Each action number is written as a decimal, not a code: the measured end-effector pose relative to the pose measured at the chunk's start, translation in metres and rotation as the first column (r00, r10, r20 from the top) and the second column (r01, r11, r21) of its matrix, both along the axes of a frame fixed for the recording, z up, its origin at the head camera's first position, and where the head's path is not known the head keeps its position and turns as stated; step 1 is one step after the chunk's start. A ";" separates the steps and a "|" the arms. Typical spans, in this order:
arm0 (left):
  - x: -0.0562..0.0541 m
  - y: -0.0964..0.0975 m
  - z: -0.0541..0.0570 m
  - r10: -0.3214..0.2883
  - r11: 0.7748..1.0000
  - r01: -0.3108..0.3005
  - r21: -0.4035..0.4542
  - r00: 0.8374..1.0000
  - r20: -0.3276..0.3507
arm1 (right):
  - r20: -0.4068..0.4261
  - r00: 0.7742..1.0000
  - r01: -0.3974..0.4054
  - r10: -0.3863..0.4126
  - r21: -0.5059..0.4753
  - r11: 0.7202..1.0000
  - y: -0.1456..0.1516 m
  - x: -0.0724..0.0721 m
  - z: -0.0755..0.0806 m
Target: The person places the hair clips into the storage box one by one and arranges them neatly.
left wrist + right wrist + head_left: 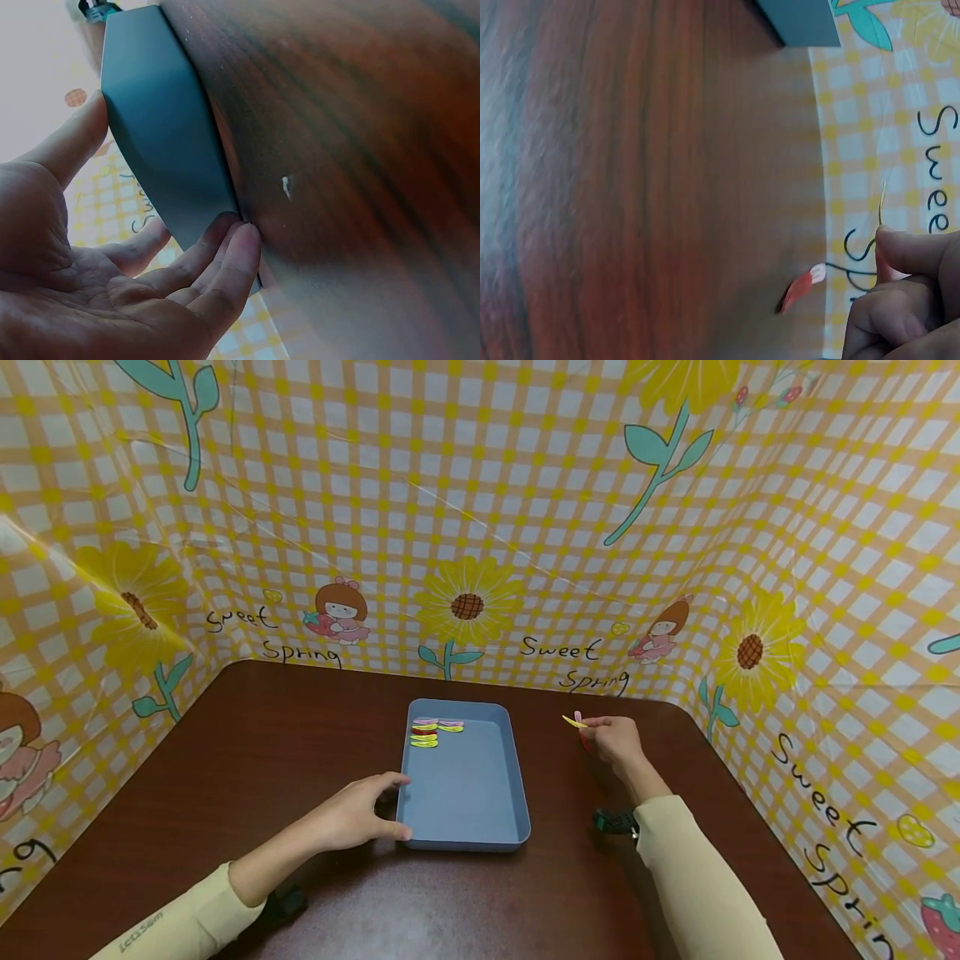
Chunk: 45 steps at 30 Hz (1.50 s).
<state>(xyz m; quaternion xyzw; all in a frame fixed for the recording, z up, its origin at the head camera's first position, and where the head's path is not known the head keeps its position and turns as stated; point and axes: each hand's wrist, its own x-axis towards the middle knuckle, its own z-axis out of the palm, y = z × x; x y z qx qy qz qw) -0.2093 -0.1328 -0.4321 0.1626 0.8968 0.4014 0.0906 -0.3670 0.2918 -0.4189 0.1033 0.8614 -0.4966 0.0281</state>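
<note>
Several snap hair clips (423,737) in yellow, red and pink lie in the far left part of a blue-grey tray (465,802). At the tray's left side, my left hand (360,814) touches the outer wall with its thumb and fingertips spread apart; in the left wrist view a thumb (82,131) meets the rim. Right of the tray, my right hand (617,742) pinches a yellow hair clip (573,722) between thumb and finger. Just beyond and below it are a pink clip (578,716) and a red clip (585,742); the right wrist view shows the red clip (797,291) outside the grip.
A dark brown wooden table (315,710) bears the tray. Yellow checked cloth (390,510) with flowers and lettering surrounds its back and sides. Dark wrist straps (615,821) sit on both arms.
</note>
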 end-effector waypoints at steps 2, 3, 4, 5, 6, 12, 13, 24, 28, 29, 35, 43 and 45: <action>0.000 0.000 0.000 -0.001 1.000 0.001 -0.001 1.000 -0.001 | -0.004 1.000 -0.011 0.011 -0.004 1.000 -0.004 0.000 0.002; 0.000 0.000 0.000 -0.002 1.000 0.002 -0.002 1.000 -0.001 | -0.008 1.000 -0.019 0.019 -0.010 1.000 -0.006 0.000 0.003; 0.000 0.000 -0.001 -0.003 1.000 0.003 -0.003 1.000 -0.001 | -0.010 1.000 -0.019 0.018 -0.018 1.000 -0.009 0.000 0.005; 0.000 0.000 -0.001 -0.004 1.000 0.004 -0.003 1.000 -0.001 | -0.016 0.999 -0.028 0.028 -0.026 0.999 -0.011 0.000 0.006; -0.001 0.000 -0.001 -0.005 1.000 0.005 -0.005 1.000 -0.002 | -0.017 0.999 -0.032 0.031 -0.040 0.999 -0.013 0.000 0.007; -0.001 0.000 -0.001 -0.004 1.000 0.004 -0.009 1.000 -0.005 | -0.019 0.996 -0.085 0.084 -0.055 0.995 -0.028 -0.003 0.013; -0.001 0.000 -0.001 -0.004 1.000 0.004 -0.008 1.000 -0.003 | -0.022 0.996 -0.092 0.091 -0.049 0.994 -0.030 -0.004 0.014; -0.002 0.000 0.001 -0.005 1.000 0.005 -0.010 1.000 -0.002 | -0.017 0.990 -0.139 0.138 -0.070 0.988 -0.062 -0.010 0.020; -0.001 0.000 0.001 -0.002 1.000 0.002 -0.012 1.000 -0.004 | -0.015 0.987 -0.162 0.161 -0.079 0.984 -0.075 -0.010 0.024; 0.000 0.000 0.001 -0.001 1.000 0.001 -0.012 1.000 -0.005 | -0.014 0.986 -0.169 0.168 -0.079 0.983 -0.079 -0.009 0.025; -0.001 0.000 0.001 0.000 1.000 0.000 -0.010 1.000 -0.012 | -0.015 0.980 -0.200 0.199 -0.062 0.978 -0.100 -0.010 0.030; -0.002 0.000 -0.001 -0.005 1.000 0.005 -0.010 1.000 -0.009 | -0.023 0.971 -0.238 0.237 -0.094 0.967 -0.128 -0.012 0.029; -0.002 0.000 -0.002 -0.013 1.000 0.013 -0.008 1.000 -0.016 | -0.020 0.969 -0.246 0.245 -0.076 0.966 -0.134 -0.012 0.029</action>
